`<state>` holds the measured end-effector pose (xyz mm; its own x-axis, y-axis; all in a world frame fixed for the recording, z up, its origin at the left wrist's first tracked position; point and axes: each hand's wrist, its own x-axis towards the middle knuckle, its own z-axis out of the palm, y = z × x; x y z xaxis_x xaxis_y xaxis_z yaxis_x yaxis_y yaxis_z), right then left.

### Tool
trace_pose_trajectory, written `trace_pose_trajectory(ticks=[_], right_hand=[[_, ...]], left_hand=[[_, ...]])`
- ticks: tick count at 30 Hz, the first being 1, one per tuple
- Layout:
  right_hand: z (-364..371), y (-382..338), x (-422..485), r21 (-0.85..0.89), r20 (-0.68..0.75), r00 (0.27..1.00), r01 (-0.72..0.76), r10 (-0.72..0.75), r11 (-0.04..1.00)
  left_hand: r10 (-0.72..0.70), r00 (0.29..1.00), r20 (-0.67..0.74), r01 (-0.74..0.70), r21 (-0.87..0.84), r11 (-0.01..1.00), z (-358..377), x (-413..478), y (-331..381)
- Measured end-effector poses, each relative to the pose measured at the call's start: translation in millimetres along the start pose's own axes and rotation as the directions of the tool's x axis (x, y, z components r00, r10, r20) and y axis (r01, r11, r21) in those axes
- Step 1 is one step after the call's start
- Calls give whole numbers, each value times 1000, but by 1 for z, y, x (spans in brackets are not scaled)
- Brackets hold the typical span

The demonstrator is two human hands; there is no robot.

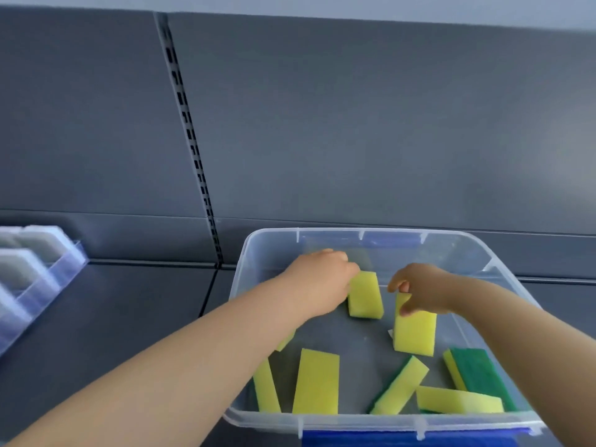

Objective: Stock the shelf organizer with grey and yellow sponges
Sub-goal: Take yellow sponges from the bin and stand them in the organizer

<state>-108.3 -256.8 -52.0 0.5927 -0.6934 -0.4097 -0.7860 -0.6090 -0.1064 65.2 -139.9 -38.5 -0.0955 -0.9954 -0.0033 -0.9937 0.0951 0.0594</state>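
Observation:
Both my hands are inside a clear plastic bin (503,262) on the shelf. My left hand (322,279) grips one yellow sponge (366,296) by its upper end. My right hand (422,287) pinches the top of a second yellow sponge (416,333), which stands upright. Several more yellow sponges with green scrub backs lie loose on the bin's floor, among them a flat one (317,382) near the front and one green side up (477,372) at the right. The clear shelf organizer (48,285) stands at the far left, with grey sponges (38,243) in its compartments.
The bin and organizer sit on a dark grey shelf (113,317) with a grey back panel. A slotted upright rail (193,146) runs down the panel between them. A blue strip (409,438) runs along the bin's near edge.

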Motion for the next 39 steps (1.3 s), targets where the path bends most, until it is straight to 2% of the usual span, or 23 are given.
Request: trace_pose_trajectory(ticks=[2,6,12,19,26,31,39], right_hand=[[-2,2,-7,12,-102,995,23,-22,1000],[2,8,-17,78,-274,962,32,-9,996],[14,19,-22,117,-250,968,8,22,993],[12,25,-24,103,-179,982,-43,61,994],[15,30,-25,111,-146,985,-78,94,991],[16,33,-27,39,-116,990,-78,82,996],[18,31,-27,34,-135,989,-55,59,998]], left_hand=[[44,994,99,-51,71,996,7,23,10],[43,964,263,-59,53,997,25,57,19],[-59,927,370,18,115,993,41,72,23],[-117,916,384,81,110,991,51,80,28],[-122,904,409,69,143,987,51,81,29],[-88,921,378,71,59,996,49,78,33],[-45,939,340,74,-74,995,45,73,40]])
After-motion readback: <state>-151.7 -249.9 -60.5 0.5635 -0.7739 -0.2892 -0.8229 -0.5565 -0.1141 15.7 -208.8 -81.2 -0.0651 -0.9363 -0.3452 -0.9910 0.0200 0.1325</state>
